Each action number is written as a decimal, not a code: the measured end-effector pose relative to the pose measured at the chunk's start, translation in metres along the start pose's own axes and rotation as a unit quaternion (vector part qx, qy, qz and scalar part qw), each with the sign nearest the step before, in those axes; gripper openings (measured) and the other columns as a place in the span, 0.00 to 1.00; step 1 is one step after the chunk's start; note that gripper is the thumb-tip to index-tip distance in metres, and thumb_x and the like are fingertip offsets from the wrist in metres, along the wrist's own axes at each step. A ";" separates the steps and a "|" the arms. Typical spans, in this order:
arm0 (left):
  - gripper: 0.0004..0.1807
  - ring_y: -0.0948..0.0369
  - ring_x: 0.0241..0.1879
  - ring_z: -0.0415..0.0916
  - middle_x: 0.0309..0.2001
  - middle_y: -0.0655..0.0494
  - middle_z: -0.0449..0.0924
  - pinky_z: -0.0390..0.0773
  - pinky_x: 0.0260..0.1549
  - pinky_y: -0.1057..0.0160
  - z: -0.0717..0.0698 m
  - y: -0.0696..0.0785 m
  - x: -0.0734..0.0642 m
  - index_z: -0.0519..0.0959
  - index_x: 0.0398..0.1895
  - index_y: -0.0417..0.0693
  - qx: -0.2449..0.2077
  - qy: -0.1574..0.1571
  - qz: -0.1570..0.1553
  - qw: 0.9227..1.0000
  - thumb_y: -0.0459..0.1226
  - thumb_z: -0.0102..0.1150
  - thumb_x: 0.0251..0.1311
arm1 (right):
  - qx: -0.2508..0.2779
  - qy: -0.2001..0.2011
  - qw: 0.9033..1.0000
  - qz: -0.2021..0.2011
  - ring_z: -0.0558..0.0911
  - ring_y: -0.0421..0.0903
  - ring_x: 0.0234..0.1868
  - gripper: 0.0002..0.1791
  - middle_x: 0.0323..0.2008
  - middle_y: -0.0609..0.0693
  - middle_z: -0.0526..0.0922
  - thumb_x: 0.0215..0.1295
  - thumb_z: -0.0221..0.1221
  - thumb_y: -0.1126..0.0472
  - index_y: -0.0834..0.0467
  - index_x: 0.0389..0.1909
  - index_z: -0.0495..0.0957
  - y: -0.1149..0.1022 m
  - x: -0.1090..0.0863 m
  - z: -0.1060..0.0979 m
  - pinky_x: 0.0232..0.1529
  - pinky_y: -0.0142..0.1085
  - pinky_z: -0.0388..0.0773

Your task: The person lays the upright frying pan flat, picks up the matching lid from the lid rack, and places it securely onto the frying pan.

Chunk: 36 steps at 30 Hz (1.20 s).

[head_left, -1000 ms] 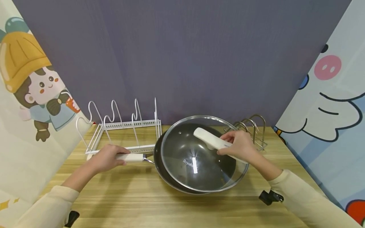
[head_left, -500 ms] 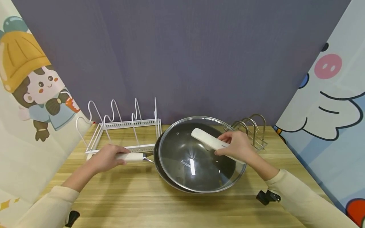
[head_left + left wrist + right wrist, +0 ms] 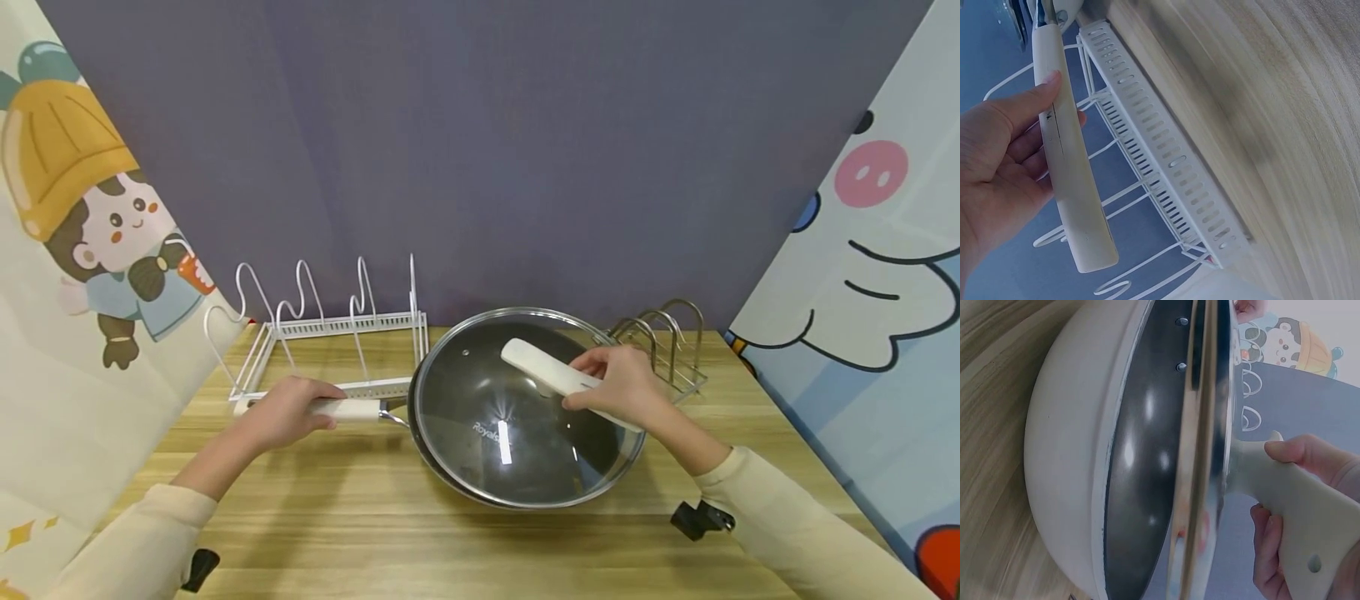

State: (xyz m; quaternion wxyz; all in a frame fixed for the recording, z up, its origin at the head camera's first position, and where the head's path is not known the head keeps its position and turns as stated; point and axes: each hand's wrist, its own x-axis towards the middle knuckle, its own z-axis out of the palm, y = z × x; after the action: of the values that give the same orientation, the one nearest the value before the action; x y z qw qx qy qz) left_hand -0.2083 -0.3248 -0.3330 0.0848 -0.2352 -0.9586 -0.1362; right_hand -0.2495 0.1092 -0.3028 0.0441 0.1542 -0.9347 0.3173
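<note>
In the head view my left hand (image 3: 291, 410) grips the cream handle (image 3: 352, 409) of a frying pan. The left wrist view shows thumb and fingers round that handle (image 3: 1067, 150). The pan (image 3: 1063, 450) is pale outside and dark inside. My right hand (image 3: 624, 385) holds the long white knob (image 3: 547, 367) of a round glass lid (image 3: 480, 467) with a metal rim. The lid lies over the pan's opening, its rim a little right of the pan's. From the right wrist view, a gap shows between lid rim (image 3: 1200, 450) and pan rim on the near side.
Behind my left hand stands a white wire rack (image 3: 345, 323) with upright loops. A smaller metal wire rack (image 3: 678, 350) sits right of the pan, partly hidden by my right hand. The wooden table (image 3: 420, 550) meets a grey back panel (image 3: 480, 167).
The lid has shifted slightly left over the pan with my right hand, mostly in the first half second. My left hand keeps its grip on the handle. The head view has swung slightly.
</note>
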 end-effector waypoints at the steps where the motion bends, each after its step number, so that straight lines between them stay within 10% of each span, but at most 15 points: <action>1: 0.15 0.53 0.35 0.84 0.36 0.48 0.87 0.83 0.36 0.54 0.000 0.000 0.000 0.84 0.39 0.39 -0.001 -0.001 0.000 1.000 0.33 0.72 0.45 | 0.000 0.000 1.000 0.002 0.79 0.37 0.27 0.25 0.33 0.52 0.88 0.34 0.76 0.55 0.59 0.38 0.84 0.000 0.000 0.000 0.30 0.31 0.74; 36: 0.18 0.52 0.36 0.84 0.38 0.46 0.87 0.83 0.36 0.54 0.001 -0.003 -0.001 0.84 0.42 0.39 -0.006 0.002 -0.013 1.000 0.34 0.72 0.45 | 0.012 0.004 1.000 -0.014 0.78 0.37 0.25 0.24 0.31 0.53 0.88 0.33 0.75 0.56 0.59 0.36 0.84 0.000 0.008 0.014 0.28 0.28 0.72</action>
State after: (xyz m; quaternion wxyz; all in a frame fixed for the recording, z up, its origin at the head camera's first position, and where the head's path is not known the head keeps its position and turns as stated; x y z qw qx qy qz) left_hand -0.2089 -0.3272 -0.3351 0.0834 -0.2229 -0.9606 -0.1436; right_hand -0.2569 0.0985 -0.3118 0.0503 0.1669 -0.9283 0.3284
